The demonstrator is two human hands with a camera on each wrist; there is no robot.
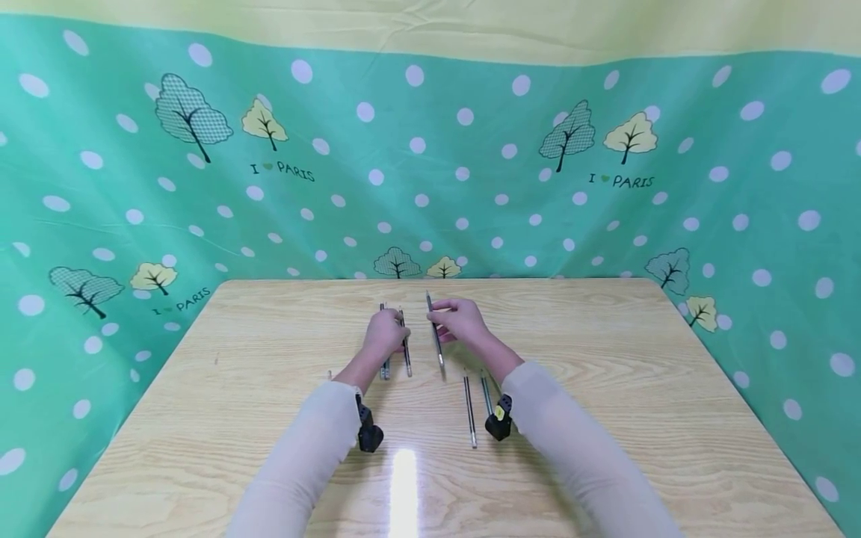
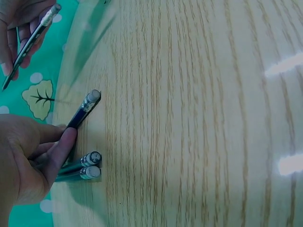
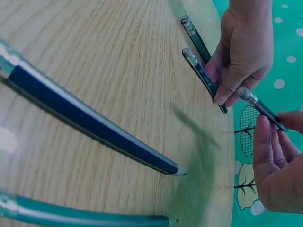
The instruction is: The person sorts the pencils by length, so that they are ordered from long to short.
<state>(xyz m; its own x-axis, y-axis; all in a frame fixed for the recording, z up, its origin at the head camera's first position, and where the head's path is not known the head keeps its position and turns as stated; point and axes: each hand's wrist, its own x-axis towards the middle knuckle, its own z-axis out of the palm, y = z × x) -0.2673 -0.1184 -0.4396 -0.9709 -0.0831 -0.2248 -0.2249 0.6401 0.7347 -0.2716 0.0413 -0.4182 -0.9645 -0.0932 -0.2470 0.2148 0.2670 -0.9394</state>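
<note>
My left hand (image 1: pixel 383 332) pinches a dark blue pencil (image 2: pixel 81 114) between thumb and fingers, its eraser end toward me, low at the tabletop. Close by on its left lie two more pencils (image 2: pixel 78 169), side by side and partly hidden under the hand. With thumb and fingertips, my right hand (image 1: pixel 460 320) holds another dark pencil (image 1: pixel 437 345) tilted above the table, tip away from me; its eraser shows in the right wrist view. Nearer me, below the right hand, a dark blue pencil (image 3: pixel 94 118) and a green pencil (image 3: pixel 94 213) lie apart, tips pointing away.
The wooden table (image 1: pixel 605 344) has its far edge just beyond both hands. Behind it and at the sides hangs a green dotted curtain (image 1: pixel 417 179) with printed trees. A bright light reflection (image 1: pixel 403 486) shows on the near tabletop. Black wrist cameras (image 1: pixel 368 430) sit under both sleeves.
</note>
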